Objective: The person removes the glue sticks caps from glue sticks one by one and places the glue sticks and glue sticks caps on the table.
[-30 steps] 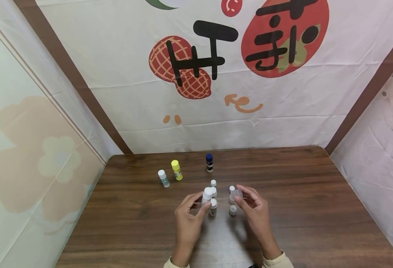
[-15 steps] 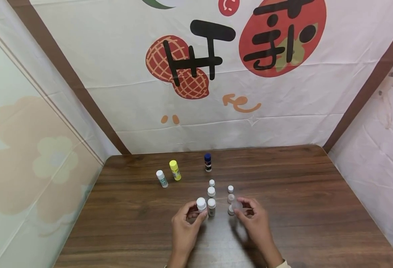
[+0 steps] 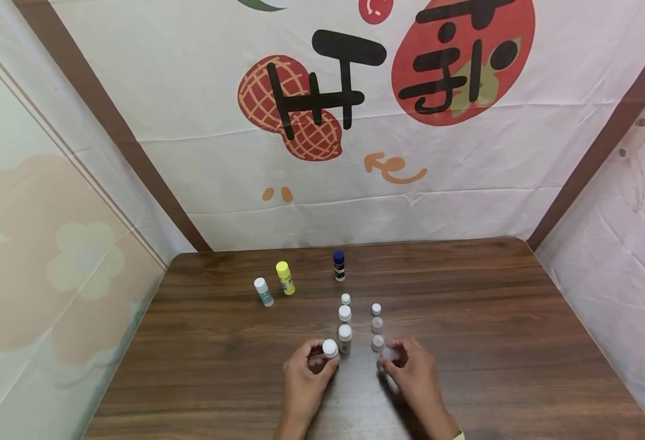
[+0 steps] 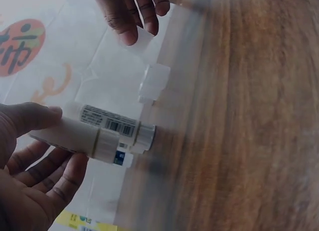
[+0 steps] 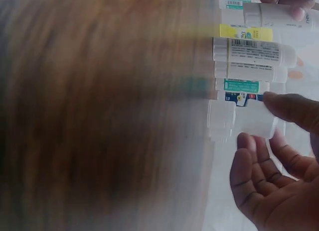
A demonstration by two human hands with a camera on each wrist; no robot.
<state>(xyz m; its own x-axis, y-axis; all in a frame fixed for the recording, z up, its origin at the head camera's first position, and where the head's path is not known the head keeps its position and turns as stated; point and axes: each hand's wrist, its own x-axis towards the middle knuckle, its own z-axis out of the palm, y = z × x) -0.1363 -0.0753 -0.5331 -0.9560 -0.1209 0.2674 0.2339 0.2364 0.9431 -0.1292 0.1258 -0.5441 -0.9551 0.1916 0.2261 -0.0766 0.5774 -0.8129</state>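
Note:
My left hand (image 3: 307, 379) grips a white glue stick (image 3: 330, 349) upright between thumb and fingers, low beside the near end of a row of glue sticks. In the left wrist view that glue stick (image 4: 75, 136) overlaps a standing glue stick with a barcode label (image 4: 109, 120). My right hand (image 3: 415, 370) pinches a translucent cap (image 5: 255, 120) between thumb and fingertips. It is close to the nearest cap (image 3: 377, 343) of a short row on the table. A clear cap (image 3: 377, 324) and a white cap (image 3: 376, 309) stand farther back in that row.
Three standing glue sticks, near (image 3: 345, 338), middle (image 3: 344, 313) and far (image 3: 346, 299), line up left of the caps. Behind them are a blue-capped glue stick (image 3: 339, 266), a yellow one (image 3: 286, 278) and a white-and-teal one (image 3: 264, 293). A printed cloth (image 3: 438, 208) hangs behind the wooden table (image 3: 493, 305).
Both hands have come nearer to me and lower, the left with the glue stick, the right with the cap. The standing glue sticks and caps stay in place.

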